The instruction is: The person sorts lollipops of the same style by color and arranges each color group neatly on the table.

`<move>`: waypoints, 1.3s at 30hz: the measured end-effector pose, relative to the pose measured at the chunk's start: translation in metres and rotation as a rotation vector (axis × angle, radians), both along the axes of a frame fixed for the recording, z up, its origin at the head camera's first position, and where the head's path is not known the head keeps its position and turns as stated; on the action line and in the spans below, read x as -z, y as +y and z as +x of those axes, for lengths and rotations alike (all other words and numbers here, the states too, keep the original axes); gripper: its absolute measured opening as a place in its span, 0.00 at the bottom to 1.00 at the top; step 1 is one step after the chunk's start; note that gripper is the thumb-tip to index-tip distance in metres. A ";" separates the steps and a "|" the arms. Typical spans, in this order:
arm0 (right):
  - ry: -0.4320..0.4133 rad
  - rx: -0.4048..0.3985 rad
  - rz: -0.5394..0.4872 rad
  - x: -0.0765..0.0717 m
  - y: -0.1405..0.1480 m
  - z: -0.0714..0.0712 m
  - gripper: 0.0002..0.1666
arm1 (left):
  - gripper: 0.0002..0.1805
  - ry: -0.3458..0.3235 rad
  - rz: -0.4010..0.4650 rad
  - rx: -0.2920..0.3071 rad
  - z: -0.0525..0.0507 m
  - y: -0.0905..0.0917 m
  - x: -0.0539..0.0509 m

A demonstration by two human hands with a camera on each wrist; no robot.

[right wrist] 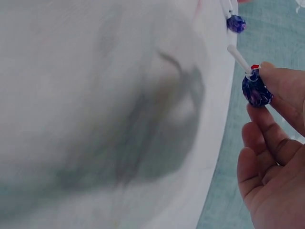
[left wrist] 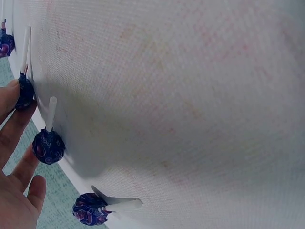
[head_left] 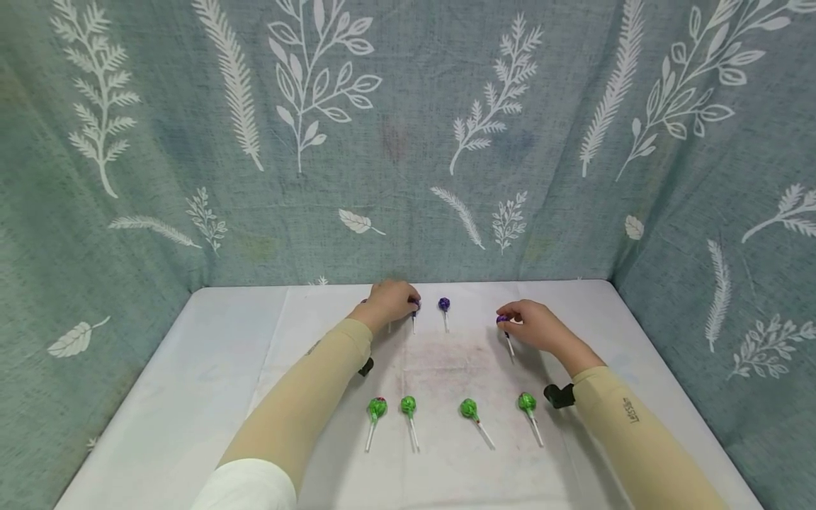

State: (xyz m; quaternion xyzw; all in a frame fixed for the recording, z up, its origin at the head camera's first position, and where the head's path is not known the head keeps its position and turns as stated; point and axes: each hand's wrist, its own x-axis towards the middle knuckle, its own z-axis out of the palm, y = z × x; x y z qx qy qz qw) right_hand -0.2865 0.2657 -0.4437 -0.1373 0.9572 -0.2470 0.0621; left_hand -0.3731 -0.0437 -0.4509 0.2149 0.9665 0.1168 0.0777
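Note:
At the table's far edge my left hand point(head_left: 390, 301) pinches the head of a purple-wrapped lollipop point(left wrist: 25, 93) between thumb and finger, its white stick pointing toward me. Beside those fingers are two more purple lollipops, a nearer one point(left wrist: 47, 145) and a farther one point(left wrist: 90, 209), mostly covered by the hand in the head view. My right hand point(head_left: 532, 324), farther right, holds another purple lollipop point(right wrist: 257, 88) by its head with thumb and fingertips, its stick slanting down. Between the hands lies one more purple lollipop point(head_left: 444, 304).
Closer to me, several green-wrapped lollipops lie in a loose row, from the left one point(head_left: 377, 407) to the right one point(head_left: 527, 402). The white table point(head_left: 210, 382) meets a grey-green leaf-print curtain point(head_left: 408, 234) at its back and sides.

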 end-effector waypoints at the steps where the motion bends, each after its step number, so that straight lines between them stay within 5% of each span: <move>1: 0.003 -0.006 0.004 0.001 -0.003 -0.003 0.20 | 0.13 -0.003 0.001 -0.001 0.000 0.000 0.000; 24: -0.012 -0.025 0.042 0.004 -0.048 -0.047 0.19 | 0.12 -0.010 -0.008 -0.009 -0.001 -0.001 0.003; 39: -0.054 0.055 0.079 0.010 -0.060 -0.066 0.22 | 0.14 -0.002 -0.029 -0.001 0.001 0.000 0.000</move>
